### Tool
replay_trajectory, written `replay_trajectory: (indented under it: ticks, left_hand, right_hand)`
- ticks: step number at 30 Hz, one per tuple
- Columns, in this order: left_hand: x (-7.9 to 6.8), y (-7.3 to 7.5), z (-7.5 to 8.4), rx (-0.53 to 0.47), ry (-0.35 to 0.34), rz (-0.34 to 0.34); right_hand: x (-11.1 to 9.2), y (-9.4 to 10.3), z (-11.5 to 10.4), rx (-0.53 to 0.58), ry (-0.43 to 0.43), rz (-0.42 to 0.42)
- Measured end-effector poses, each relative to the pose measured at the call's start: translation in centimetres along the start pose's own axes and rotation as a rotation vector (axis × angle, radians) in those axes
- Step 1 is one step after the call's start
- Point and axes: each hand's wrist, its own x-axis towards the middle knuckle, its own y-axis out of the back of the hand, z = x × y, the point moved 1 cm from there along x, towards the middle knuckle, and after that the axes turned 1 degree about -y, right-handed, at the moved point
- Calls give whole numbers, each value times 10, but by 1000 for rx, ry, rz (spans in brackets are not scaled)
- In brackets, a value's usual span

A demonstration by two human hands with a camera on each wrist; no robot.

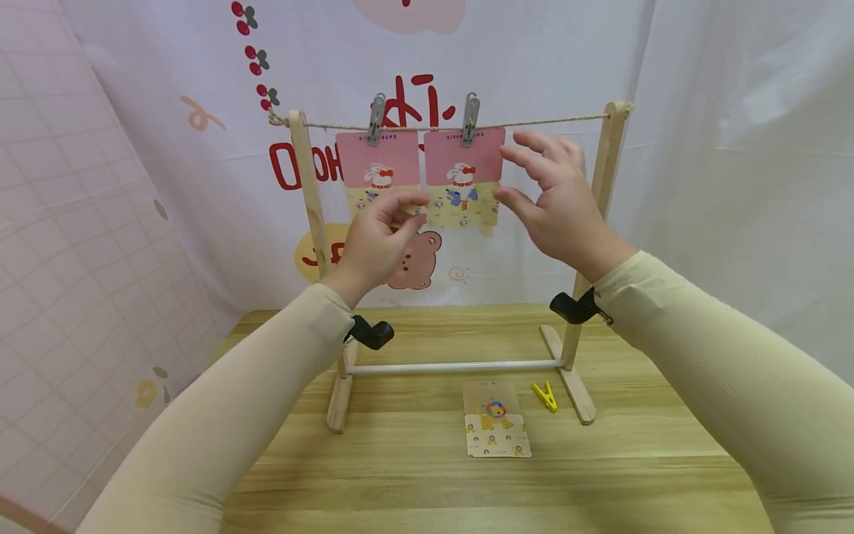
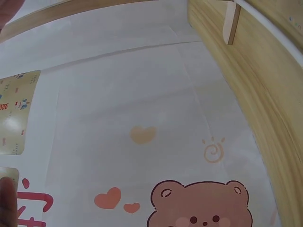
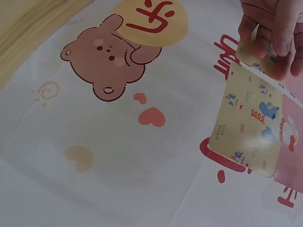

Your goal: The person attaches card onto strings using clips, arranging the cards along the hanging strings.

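Two pink-and-yellow cards with a white dog in a red bow hang side by side from a twine line, the left card (image 1: 355, 152) and the right card (image 1: 462, 174). A grey clothespin (image 1: 376, 120) holds the left one and another grey clothespin (image 1: 470, 120) the right one. My left hand (image 1: 376, 241) overlaps the left card's lower part, its bent fingertips at the gap between the cards. At the right card's outer edge, my right hand (image 1: 557, 196) has its fingers spread, index and thumb tips right at that edge.
The twine (image 1: 547, 122) runs between two wooden posts (image 1: 603, 163) joined by a white bar (image 1: 460, 367) low down. A lion card (image 1: 497, 430) and a yellow clothespin (image 1: 545, 397) lie on the wooden table (image 1: 400, 482). Behind hangs a printed white cloth (image 1: 220, 222).
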Motion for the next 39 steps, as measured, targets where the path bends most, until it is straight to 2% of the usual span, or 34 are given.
replay_trajectory:
  ticks: [12,25,33,39]
  left_hand:
    - [-16,-3,-4,-28,-12,-47]
    - [-38,-10,-15,-45,109,-166]
    - [-52,-17,-25,-14,97,-226]
    - [-65,-25,-32,13,127,-298]
  right_hand:
    - [-18,-1,12,6,-4,-21]
    - [-42,-5,25,-15,-26,-93]
    - [-61,-12,37,-26,-44,-139]
    - [-79,-17,47,-33,-60,-198]
